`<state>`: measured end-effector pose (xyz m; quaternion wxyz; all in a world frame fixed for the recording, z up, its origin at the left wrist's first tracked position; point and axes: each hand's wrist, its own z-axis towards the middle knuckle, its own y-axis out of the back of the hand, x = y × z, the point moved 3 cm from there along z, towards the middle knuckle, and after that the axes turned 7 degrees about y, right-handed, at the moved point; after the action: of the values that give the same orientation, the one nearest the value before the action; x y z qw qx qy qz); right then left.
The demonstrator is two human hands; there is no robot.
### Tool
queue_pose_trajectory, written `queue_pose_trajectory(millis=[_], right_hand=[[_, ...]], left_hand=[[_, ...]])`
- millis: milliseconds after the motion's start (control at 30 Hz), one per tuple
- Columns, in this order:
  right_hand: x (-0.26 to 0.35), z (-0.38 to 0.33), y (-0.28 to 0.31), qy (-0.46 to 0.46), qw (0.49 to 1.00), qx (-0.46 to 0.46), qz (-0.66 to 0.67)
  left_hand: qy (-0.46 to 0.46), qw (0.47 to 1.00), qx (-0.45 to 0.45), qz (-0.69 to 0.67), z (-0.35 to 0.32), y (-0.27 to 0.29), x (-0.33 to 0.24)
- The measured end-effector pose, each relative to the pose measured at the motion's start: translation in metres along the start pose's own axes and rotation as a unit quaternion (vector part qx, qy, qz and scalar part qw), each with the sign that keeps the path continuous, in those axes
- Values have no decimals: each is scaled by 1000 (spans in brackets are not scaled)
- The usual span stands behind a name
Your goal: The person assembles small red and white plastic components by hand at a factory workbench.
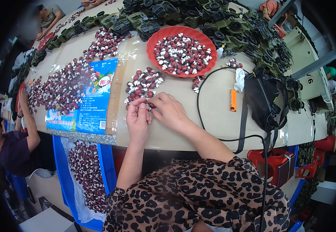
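Observation:
My left hand [138, 119] and my right hand [172, 113] meet at the near edge of a small pile of red-and-white pieces [145, 82] on the table. The fingers of both hands are closed in a pinch around one small dark red piece [151, 105], mostly hidden by the fingertips. Just beyond the pile stands a red scalloped bowl [151, 53], filled with more of these small round red parts with white tips. A few similar pieces [197, 83] lie below the bowl's right side.
A larger heap of pieces [69, 87] spreads over a blue printed sheet [94, 123] at left, beside another person [15, 149]. Green toy vehicles [229, 29] crowd the back. To the right are an orange lighter-shaped object [233, 100], a black bag [266, 100] and a cable [199, 112]. A lined blue crate [63, 174] sits below.

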<state>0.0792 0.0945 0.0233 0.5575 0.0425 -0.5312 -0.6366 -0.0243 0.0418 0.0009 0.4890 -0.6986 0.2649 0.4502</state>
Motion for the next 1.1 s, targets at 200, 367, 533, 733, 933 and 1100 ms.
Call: queue_pose_trajectory(millis=[200, 367, 533, 733, 933, 1100], right_hand=[[-10, -6, 2, -97, 994, 22, 55], [-22, -8, 4, -230, 862, -3, 451], [-17, -9, 2, -263, 739, -2, 620], [-17, -9, 5, -259, 708, -36, 656], [-16, -10, 2, -294, 680, -16, 671], [-14, -11, 3, -305, 675, -6, 672]], left_hand=[[-24, 999, -24, 2, -1, -5, -1], [-13, 999, 9, 47, -3, -4, -2], [-6, 994, 37, 103, -3, -3, 4], [2, 993, 35, 113, -5, -7, -1], [-18, 990, 31, 134, -5, -4, 2], [-63, 985, 15, 158, -4, -2, 3]])
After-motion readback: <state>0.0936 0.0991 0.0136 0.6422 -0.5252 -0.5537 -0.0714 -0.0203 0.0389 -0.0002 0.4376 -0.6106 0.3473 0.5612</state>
